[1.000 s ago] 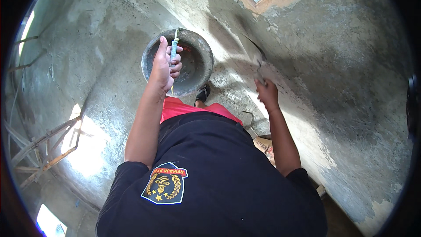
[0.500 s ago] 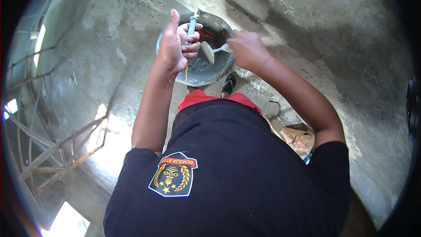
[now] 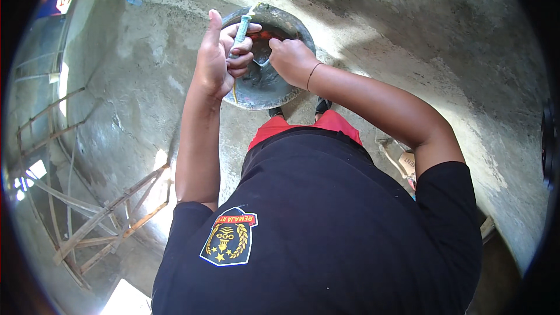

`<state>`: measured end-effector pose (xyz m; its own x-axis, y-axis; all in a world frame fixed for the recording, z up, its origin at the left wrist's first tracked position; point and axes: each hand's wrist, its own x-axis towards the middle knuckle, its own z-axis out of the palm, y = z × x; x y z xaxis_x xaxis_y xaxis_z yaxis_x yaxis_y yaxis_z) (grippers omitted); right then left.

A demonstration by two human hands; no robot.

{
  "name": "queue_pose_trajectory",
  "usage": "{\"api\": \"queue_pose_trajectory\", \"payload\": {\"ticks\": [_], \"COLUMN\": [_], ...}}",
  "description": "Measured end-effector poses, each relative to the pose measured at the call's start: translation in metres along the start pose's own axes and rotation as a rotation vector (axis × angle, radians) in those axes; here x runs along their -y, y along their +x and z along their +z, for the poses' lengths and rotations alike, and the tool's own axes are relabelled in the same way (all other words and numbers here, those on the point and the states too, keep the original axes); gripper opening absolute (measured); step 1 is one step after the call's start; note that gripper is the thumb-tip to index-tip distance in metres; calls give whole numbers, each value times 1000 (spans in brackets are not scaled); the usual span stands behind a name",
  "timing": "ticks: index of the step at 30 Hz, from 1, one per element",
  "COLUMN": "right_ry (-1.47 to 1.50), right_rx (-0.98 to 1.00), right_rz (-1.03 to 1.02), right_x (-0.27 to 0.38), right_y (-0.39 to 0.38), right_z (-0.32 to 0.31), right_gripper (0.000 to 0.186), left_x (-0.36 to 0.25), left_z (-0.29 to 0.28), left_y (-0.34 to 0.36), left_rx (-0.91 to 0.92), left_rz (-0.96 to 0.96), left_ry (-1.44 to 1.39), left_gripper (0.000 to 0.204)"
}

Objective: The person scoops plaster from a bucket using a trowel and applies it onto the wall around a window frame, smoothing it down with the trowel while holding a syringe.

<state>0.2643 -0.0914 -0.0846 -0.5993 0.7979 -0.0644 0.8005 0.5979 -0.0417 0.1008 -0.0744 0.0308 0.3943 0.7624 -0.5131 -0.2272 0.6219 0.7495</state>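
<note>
Left hand [image 3: 219, 58] grips the green handle [image 3: 241, 30]; right hand [image 3: 291, 62], nearer mid-bucket [image 3: 262, 105], closes on a trowel [image 3: 263, 63] pointing leftward (grip hidden).

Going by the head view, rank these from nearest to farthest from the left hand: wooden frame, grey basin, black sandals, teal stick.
From the left hand:
1. teal stick: held in its fingers
2. grey basin: just beyond and beneath the hand
3. black sandals: at the basin's near edge, toward the right
4. wooden frame: off to the lower left
</note>
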Motion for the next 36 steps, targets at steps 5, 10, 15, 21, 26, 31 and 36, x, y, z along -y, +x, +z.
{"api": "queue_pose_trajectory", "payload": {"ticks": [5, 10, 15, 21, 26, 31, 36], "right_ry": [40, 67, 123, 161, 266, 249, 46], "right_rx": [29, 29, 82, 100, 4, 49, 169], "right_rz": [-70, -94, -153, -123, -151, -52, 32], "right_x": [14, 17, 20, 10, -8, -21, -21], "right_y": [1, -5, -10, -8, -17, -18, -3], "right_z": [-3, -3, -13, -19, -28, -40, -37], "right_gripper": [9, 9, 5, 9, 12, 13, 12], "left_x": [-5, -1, 3, 4, 3, 4, 8], "left_z": [-8, -15, -19, -16, -21, -19, -7], "left_y": [-4, -8, -14, -11, -7, -6, 0], "left_rx": [-38, -65, -68, -69, -62, -41, -27], "left_rz": [6, 25, 62, 94, 99, 67, 45], "left_ry": [2, -36, -104, -148, -147, -143, -130], "left_gripper": [90, 90, 90, 89, 88, 88, 87]}}
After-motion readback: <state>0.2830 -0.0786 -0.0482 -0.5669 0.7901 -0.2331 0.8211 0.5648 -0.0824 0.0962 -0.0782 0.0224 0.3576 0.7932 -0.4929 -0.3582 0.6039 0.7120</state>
